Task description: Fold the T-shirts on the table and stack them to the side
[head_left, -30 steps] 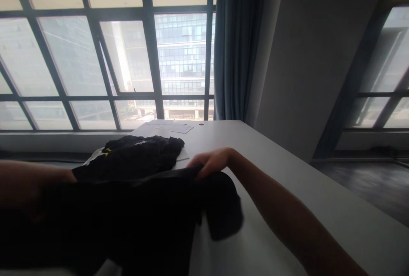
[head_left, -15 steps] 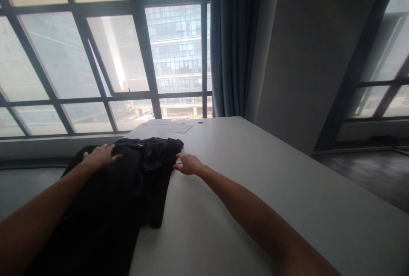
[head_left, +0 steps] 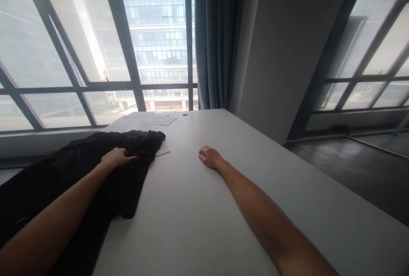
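Inspected from the room: the black garment lies spread and rumpled over the left part of the white table, its far end bunched into folds and a narrower flap reaching down along its right edge. The left hand is on the garment's upper portion, back of the hand uppermost, touching the cloth. Its thumb stands out to the right, apart from the fingers, which bend down toward the fabric; whether any cloth is pinched between them I cannot tell, as the undersides are hidden. The right hand is well apart from the garment, to its right, low over the tabletop or resting on it; contact cannot be confirmed. Its fingers are loosely curled inward, pointing toward the garment, and the palm is out of view, so how far they close cannot be determined. Just beside the garment's right edge, near its bunched end, part of a white sheet shows. Beyond that end lie flat papers. Farther behind the garment stand the framed window and, to the right, a blue-grey curtain.
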### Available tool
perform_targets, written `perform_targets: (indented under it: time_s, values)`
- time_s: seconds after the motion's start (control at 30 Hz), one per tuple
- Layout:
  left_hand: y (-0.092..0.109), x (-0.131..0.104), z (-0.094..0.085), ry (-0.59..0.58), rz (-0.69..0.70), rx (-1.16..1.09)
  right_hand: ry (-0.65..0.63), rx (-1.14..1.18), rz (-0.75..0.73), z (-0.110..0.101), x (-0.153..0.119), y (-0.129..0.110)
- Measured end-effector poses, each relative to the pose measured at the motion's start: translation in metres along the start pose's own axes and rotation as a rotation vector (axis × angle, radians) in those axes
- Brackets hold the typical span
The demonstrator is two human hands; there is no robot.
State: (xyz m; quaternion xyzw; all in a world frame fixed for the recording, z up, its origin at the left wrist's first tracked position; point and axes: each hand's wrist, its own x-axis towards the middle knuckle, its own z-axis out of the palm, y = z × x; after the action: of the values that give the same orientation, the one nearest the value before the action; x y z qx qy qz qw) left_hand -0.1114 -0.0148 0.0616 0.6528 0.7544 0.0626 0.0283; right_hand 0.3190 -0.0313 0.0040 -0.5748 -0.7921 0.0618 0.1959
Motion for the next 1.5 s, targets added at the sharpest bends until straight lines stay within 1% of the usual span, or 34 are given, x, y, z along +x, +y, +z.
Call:
perform_targets:
  time_s: [0.07, 0.1, 0.17, 0.2, 0.27, 0.33, 0.4, 0.43, 0.5, 0.53, 0.6, 0.63, 0.7, 0.73, 0.77, 0.8, 0.83, 0.9, 0.97, 1.0, 1.07, 1.13, 1.17, 1.2, 1.23, 1.27, 1.33, 1.37, 1.4, 1.43, 1.5]
  values:
    - [0.001, 0.003, 0.006, -0.037, -0.073, -0.016, 0.019, -0.019, 0.006, 0.000, -0.002, -0.003]
    - [0.001, 0.004, 0.006, -0.039, -0.098, -0.030, 0.021, -0.026, 0.007, 0.000, -0.003, -0.004]
    - [0.002, 0.006, -0.003, -0.023, -0.138, -0.080, 0.012, -0.027, 0.006, -0.003, -0.004, -0.006]
    - [0.004, 0.005, -0.013, -0.018, -0.152, -0.101, 0.006, -0.018, 0.002, -0.004, -0.004, -0.007]
    - [0.015, 0.003, -0.038, 0.008, -0.142, -0.196, 0.003, 0.033, -0.009, -0.009, -0.004, -0.007]
    - [0.035, -0.001, -0.067, 0.050, -0.054, -0.396, -0.012, 0.176, -0.017, -0.014, -0.005, -0.007]
    - [0.063, -0.008, -0.090, 0.077, 0.068, -0.620, -0.083, 0.396, -0.045, -0.021, -0.005, -0.006]
    - [0.080, -0.013, -0.098, 0.077, 0.113, -0.699, -0.129, 0.493, -0.066, -0.025, -0.005, -0.006]
    - [0.122, -0.023, -0.105, 0.041, 0.196, -0.814, -0.205, 0.600, -0.115, -0.034, -0.005, -0.004]
    - [0.145, -0.029, -0.105, 0.005, 0.259, -0.902, -0.227, 0.616, -0.135, -0.038, -0.005, -0.003]
    - [0.195, -0.042, -0.099, -0.113, 0.428, -1.139, -0.252, 0.674, -0.146, -0.047, -0.004, -0.003]
    - [0.219, -0.048, -0.096, -0.188, 0.514, -1.241, -0.252, 0.728, -0.132, -0.051, -0.003, -0.004]
    - [0.260, -0.057, -0.088, -0.318, 0.621, -1.395, -0.216, 0.832, -0.084, -0.058, 0.002, -0.006]
    - [0.276, -0.059, -0.085, -0.337, 0.651, -1.452, -0.181, 0.864, -0.058, -0.061, 0.005, -0.007]
    - [0.287, -0.060, -0.082, -0.343, 0.674, -1.496, -0.142, 0.874, -0.036, -0.063, 0.009, -0.008]
    - [0.294, -0.060, -0.079, -0.341, 0.694, -1.518, -0.103, 0.870, -0.018, -0.066, 0.013, -0.008]
    - [0.296, -0.058, -0.076, -0.336, 0.714, -1.517, -0.065, 0.862, 0.000, -0.067, 0.016, -0.006]
    - [0.289, -0.051, -0.067, -0.323, 0.756, -1.444, 0.020, 0.852, 0.056, -0.071, 0.021, 0.002]
    - [0.268, -0.039, -0.054, -0.259, 0.765, -1.275, 0.103, 0.840, 0.121, -0.073, 0.021, 0.018]
    - [0.254, -0.033, -0.047, -0.196, 0.745, -1.161, 0.152, 0.826, 0.170, -0.074, 0.020, 0.029]
    - [0.223, -0.018, -0.029, -0.056, 0.670, -0.879, 0.275, 0.748, 0.336, -0.074, 0.014, 0.052]
    - [0.190, -0.004, -0.010, 0.037, 0.568, -0.612, 0.419, 0.552, 0.589, -0.073, 0.008, 0.072]
    - [0.175, 0.002, 0.000, 0.065, 0.510, -0.519, 0.449, 0.460, 0.650, -0.072, 0.005, 0.080]
    - [0.160, 0.008, 0.009, 0.071, 0.467, -0.484, 0.443, 0.385, 0.658, -0.069, 0.004, 0.084]
    - [0.147, 0.013, 0.017, 0.070, 0.427, -0.455, 0.395, 0.343, 0.603, -0.066, 0.003, 0.086]
    - [0.135, 0.017, 0.025, 0.060, 0.377, -0.419, 0.313, 0.325, 0.506, -0.063, 0.003, 0.086]
    - [0.115, 0.025, 0.038, 0.029, 0.324, -0.391, 0.092, 0.297, 0.303, -0.054, 0.003, 0.082]
    - [0.106, 0.028, 0.043, 0.022, 0.309, -0.394, -0.019, 0.264, 0.242, -0.050, 0.003, 0.080]
    - [0.098, 0.032, 0.047, 0.022, 0.301, -0.412, -0.114, 0.215, 0.218, -0.046, 0.002, 0.079]
    - [0.090, 0.035, 0.050, 0.028, 0.292, -0.436, -0.188, 0.160, 0.225, -0.044, 0.001, 0.079]
    - [0.075, 0.041, 0.055, 0.044, 0.265, -0.474, -0.278, 0.079, 0.279, -0.043, -0.002, 0.085]
